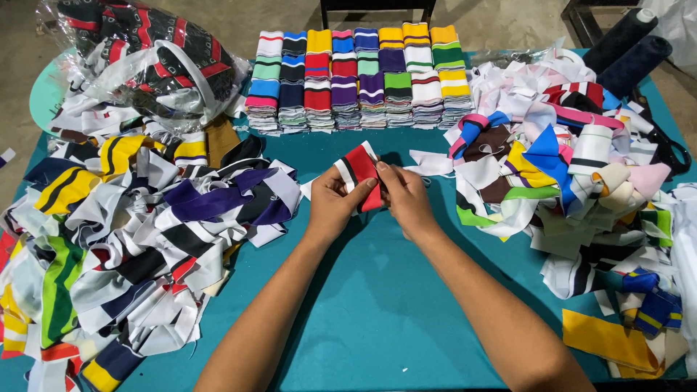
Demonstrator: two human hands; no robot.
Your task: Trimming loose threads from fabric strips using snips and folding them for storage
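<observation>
Head view: red striped cloth strip (361, 173) between left hand (335, 204) and right hand (406, 199).

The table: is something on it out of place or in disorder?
Mostly orderly: the folded striped pieces stand in neat rows. The loose piles on both sides are jumbled, and the left one hangs over the table edge. Both hands hold a red striped piece.

A teal surface (377, 305) carries a small strip (361, 173) of red cloth with black and white stripes at one edge, pinched between both hands. Neat stacks (356, 76) behind it run in bands of red, blue, yellow, purple, green, navy and white (each folded piece striped). The left heap (145, 239) is mostly white, black, purple and yellow; the right heap (573, 181) mixes white, pink, blue, yellow and green.
</observation>
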